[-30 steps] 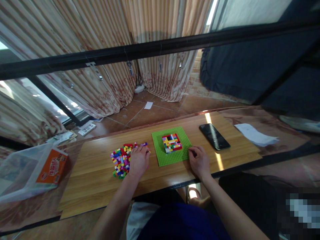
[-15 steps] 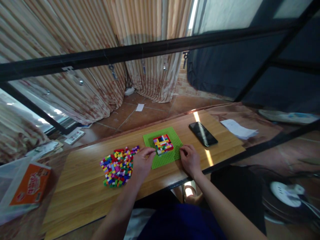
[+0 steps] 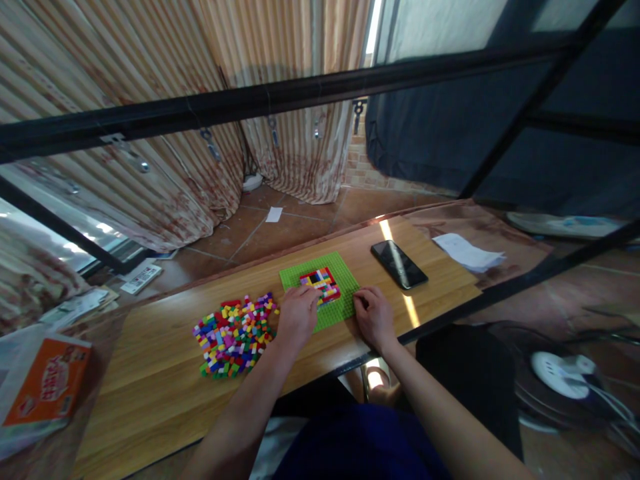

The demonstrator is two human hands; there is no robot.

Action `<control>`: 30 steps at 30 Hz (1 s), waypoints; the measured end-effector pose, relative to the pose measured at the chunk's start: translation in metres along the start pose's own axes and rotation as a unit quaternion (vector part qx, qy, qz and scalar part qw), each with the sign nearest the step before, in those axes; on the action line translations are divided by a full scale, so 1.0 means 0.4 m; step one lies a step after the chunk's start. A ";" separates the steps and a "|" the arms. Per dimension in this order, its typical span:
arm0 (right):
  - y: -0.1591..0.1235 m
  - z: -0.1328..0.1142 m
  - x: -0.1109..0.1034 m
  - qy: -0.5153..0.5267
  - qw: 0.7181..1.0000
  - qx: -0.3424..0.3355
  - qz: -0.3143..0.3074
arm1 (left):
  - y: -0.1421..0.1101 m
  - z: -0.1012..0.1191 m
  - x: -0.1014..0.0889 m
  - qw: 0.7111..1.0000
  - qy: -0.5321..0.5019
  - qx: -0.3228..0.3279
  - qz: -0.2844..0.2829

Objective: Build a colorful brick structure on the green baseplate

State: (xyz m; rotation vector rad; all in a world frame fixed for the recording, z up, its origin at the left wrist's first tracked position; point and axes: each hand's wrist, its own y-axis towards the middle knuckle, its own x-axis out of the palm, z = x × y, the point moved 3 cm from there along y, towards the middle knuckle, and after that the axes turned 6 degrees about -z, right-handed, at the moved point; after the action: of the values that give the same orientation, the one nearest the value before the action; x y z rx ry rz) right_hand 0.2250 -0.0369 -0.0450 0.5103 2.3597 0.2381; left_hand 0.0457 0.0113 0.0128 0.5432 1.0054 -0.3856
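A green baseplate (image 3: 344, 268) lies on the wooden table, bearing a square block of small coloured bricks (image 3: 329, 283) with red along its edges. My left hand (image 3: 299, 310) is over the near left part of that block, fingers pinched together; whatever is between the fingertips is too small to make out. At the baseplate's right edge rests my right hand (image 3: 373, 312), its fingers curled closed and touching the plate; its grip is hidden. To the left of my left hand spreads a pile of loose coloured bricks (image 3: 233, 337).
A black phone (image 3: 399, 264) lies right of the baseplate on the wooden table (image 3: 145, 373). White paper (image 3: 467, 252) is at the table's far right. An orange box (image 3: 47, 380) in clear plastic stands at the left. A dark metal bar (image 3: 280, 97) crosses beyond the table.
My left hand has moved right and up, from the baseplate's left edge onto the brick block. My right hand stays at the plate's right edge. The view has shifted slightly.
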 end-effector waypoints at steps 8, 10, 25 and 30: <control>-0.001 0.005 0.002 0.007 1.000 -0.002 -0.002 | 0.032 0.022 -0.008 0.992 0.095 -0.052 -0.066; -0.001 0.005 0.002 0.011 1.000 -0.003 0.000 | 0.039 0.032 -0.014 0.988 0.118 -0.054 -0.088; 0.000 0.006 0.005 0.007 1.000 0.004 -0.002 | 0.070 0.037 -0.018 0.976 0.167 -0.078 -0.119; 0.000 -0.001 0.000 0.007 1.000 0.006 -0.005 | 0.042 0.003 0.004 0.995 0.049 -0.084 -0.034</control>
State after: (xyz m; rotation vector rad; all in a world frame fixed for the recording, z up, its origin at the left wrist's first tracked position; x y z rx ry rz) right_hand 0.2246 -0.0370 -0.0445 0.5051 2.3773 0.2238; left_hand 0.0564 0.0238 0.0159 0.3791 1.1411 -0.3342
